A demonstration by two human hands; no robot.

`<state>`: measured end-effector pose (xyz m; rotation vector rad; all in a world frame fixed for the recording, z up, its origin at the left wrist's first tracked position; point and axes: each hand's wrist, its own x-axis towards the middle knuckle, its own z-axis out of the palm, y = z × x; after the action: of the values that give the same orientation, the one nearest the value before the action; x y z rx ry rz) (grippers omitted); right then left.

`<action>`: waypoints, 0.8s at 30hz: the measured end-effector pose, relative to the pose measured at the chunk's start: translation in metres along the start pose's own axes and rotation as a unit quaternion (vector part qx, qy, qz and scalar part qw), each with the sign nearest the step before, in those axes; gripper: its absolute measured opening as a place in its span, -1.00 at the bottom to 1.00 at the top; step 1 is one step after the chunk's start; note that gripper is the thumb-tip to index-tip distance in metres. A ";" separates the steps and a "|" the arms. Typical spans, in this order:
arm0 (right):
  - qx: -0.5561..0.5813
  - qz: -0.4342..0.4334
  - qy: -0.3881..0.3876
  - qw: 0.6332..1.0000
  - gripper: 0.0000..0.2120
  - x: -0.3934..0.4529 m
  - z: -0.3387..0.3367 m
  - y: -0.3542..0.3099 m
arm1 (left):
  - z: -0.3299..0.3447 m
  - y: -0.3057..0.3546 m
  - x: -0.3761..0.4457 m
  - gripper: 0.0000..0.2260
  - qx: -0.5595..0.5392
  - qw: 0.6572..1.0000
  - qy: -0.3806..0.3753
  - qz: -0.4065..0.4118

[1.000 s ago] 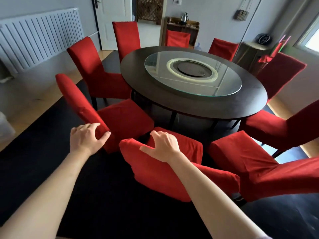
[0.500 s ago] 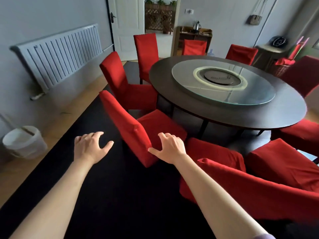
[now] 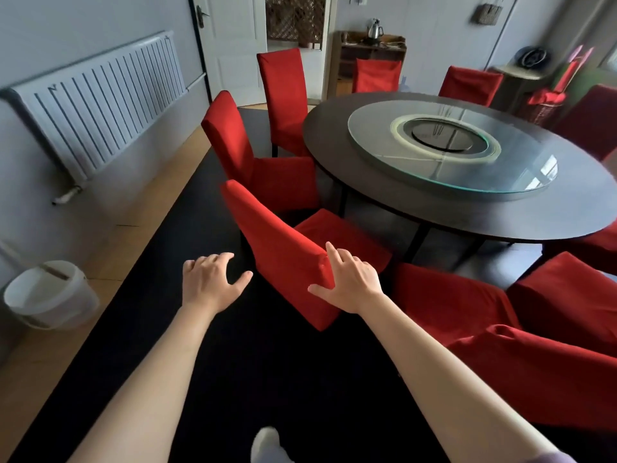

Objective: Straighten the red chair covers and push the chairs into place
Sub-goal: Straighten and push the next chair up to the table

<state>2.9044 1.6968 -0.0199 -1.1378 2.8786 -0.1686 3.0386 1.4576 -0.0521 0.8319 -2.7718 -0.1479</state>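
We see the nearest red chair [image 3: 283, 255] standing on the black carpet [image 3: 233, 379], its covered back tilted toward us and its seat pointing at the round dark table [image 3: 417, 208], near the table's edge but not tucked beneath it. Our right hand [image 3: 350, 285] rests against the near corner of that chair's back: the fingers are spread and only lightly bent, the fingertips lying over the top edge of the red cover and the thumb stretched out across the back panel, so the hand presses on the cloth rather than closing round it. Our left hand [image 3: 210, 282] hangs in the air just left of the same chair back, apart from it, with fingers loosely curved, thumb out, and nothing in it. A second covered chair [image 3: 253, 162] stands behind the first, and a third [image 3: 283, 95] farther back by the white door [image 3: 233, 45]; more red chairs ring the far side of the table. To our right, two covered chairs [image 3: 500, 329] lean close together beside the one we touch. A glass turntable [image 3: 447, 148] sits on the table. On the left wall we see a white radiator [image 3: 100, 98], and below it on the wooden floor a white bucket [image 3: 50, 295]
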 end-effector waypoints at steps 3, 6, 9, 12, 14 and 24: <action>0.001 0.019 0.005 1.000 -0.02 0.024 0.001 -0.006 | 0.005 -0.001 0.036 -0.45 -0.009 1.000 0.002 0.029; 0.018 0.046 0.008 0.999 -0.02 0.046 0.010 -0.013 | 0.008 0.001 0.071 -0.44 -0.011 0.997 -0.007 0.070; 0.032 0.084 0.001 0.996 -0.01 0.066 0.020 -0.023 | 0.010 -0.002 0.098 -0.43 0.001 0.993 -0.029 0.112; 0.035 0.106 -0.010 0.994 -0.01 0.078 0.033 -0.036 | 0.015 -0.013 0.116 -0.43 0.000 0.989 -0.036 0.144; 0.036 0.115 -0.014 0.993 -0.02 0.086 0.036 -0.041 | 0.018 -0.021 0.129 -0.42 -0.006 0.988 -0.044 0.146; 0.025 0.187 0.003 0.982 -0.02 0.115 0.040 -0.055 | 0.028 -0.027 0.201 -0.43 -0.011 0.976 -0.044 0.215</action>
<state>2.8610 1.5745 -0.0527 -0.5702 3.0045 -0.2269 2.8833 1.3239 -0.0425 0.2097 -2.9490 -0.1392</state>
